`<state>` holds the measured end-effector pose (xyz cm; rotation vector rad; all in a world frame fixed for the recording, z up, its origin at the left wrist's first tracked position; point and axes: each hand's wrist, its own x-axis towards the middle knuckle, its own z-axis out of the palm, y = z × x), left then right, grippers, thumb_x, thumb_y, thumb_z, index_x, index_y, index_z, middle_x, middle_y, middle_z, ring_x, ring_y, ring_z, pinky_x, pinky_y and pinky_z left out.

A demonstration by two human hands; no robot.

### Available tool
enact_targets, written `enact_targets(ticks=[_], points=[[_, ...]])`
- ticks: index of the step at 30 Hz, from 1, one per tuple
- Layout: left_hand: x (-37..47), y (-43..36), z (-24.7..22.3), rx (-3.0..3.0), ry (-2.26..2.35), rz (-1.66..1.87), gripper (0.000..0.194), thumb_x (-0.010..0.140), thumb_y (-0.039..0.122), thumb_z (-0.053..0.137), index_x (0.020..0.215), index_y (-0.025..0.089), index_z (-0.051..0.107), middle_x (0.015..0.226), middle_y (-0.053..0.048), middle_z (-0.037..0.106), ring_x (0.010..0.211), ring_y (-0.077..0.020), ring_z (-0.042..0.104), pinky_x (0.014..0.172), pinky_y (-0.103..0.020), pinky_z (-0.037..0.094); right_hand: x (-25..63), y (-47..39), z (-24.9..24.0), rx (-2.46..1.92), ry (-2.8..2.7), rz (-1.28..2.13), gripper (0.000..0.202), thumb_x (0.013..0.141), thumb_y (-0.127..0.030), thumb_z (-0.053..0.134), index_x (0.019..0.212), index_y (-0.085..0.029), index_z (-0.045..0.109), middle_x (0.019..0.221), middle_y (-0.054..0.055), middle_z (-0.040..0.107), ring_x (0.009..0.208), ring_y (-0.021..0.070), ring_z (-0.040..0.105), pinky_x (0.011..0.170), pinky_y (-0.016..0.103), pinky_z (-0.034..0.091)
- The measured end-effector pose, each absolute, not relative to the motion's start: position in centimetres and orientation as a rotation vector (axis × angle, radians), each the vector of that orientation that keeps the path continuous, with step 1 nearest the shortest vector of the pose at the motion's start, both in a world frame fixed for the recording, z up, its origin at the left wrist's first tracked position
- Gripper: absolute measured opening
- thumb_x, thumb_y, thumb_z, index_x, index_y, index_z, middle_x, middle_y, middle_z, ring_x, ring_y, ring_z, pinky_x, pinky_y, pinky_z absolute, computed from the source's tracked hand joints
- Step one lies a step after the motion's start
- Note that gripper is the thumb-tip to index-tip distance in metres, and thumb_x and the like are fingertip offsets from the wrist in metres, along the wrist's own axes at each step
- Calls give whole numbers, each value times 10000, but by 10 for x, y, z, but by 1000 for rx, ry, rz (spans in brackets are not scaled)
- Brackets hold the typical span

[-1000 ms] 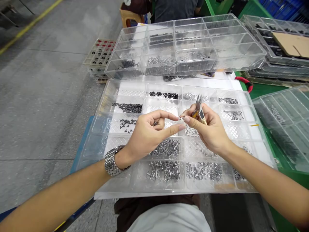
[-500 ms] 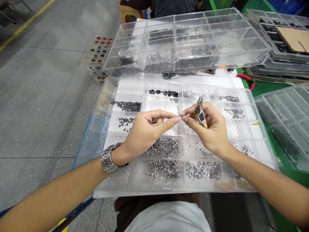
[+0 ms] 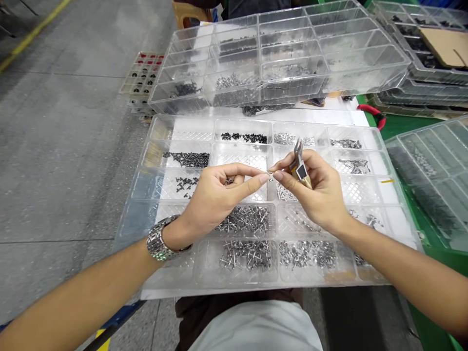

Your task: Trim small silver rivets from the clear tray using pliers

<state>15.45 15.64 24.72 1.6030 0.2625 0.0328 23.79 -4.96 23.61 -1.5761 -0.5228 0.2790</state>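
Observation:
Above the middle of a clear compartment tray (image 3: 276,220), my left hand (image 3: 223,195) and my right hand (image 3: 310,190) meet at the fingertips. Both pinch a tiny shiny metal piece (image 3: 269,174) between thumb and forefinger; its shape is too small to make out. My right hand also keeps a pair of small pliers (image 3: 300,165) in its palm, jaws pointing up. A few small dark parts (image 3: 229,181) show by the curled fingers of my left hand. Below the hands, the tray holds metal pins (image 3: 248,219) and black screw-like parts (image 3: 190,159).
A second clear divided tray (image 3: 288,73) lies tilted behind. Stacked trays (image 3: 420,92) stand at the back right, with another tray (image 3: 435,180) on the right. A red-handled tool (image 3: 378,117) lies between them. At the left, a small tray (image 3: 144,75) holds red and black pieces.
The view has shifted slightly. Both hands remain together with the small piece between them, and the pliers are tilted a little differently in my right hand.

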Motion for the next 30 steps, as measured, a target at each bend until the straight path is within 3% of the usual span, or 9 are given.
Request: enact_targets(ticks=[13, 20, 25, 30], points=[[155, 159, 246, 1594, 215, 2, 223, 928, 438, 921, 1000, 227, 908, 554, 63, 393, 541, -95, 293, 497, -289, 202, 242, -52, 231, -1500, -545, 281, 226, 974, -302, 917, 1143, -283, 768, 1119, 1, 787, 1002, 177, 757, 923, 343, 644], [156, 158, 242, 1558, 250, 62, 225, 914, 443, 938, 971, 229, 897, 557, 62, 414, 547, -94, 327, 498, -280, 257, 237, -52, 236, -1567, -574, 191, 249, 965, -291, 923, 1136, -271, 742, 1006, -16, 767, 806, 145, 686, 728, 303, 606], [156, 158, 243, 1572, 237, 70, 208, 924, 437, 931, 973, 237, 902, 562, 58, 422, 548, -94, 332, 492, -282, 242, 232, -51, 236, -1553, -615, 170, 364, 891, -234, 982, 1144, -263, 723, 1098, -2, 783, 792, 138, 641, 709, 306, 573], [155, 157, 244, 1594, 234, 78, 200, 927, 435, 930, 978, 243, 909, 562, 55, 438, 547, -93, 335, 488, -284, 235, 231, -51, 236, -1596, -589, 168, 265, 954, -277, 928, 1130, -260, 729, 1025, -1, 785, 810, 150, 686, 698, 305, 586]])
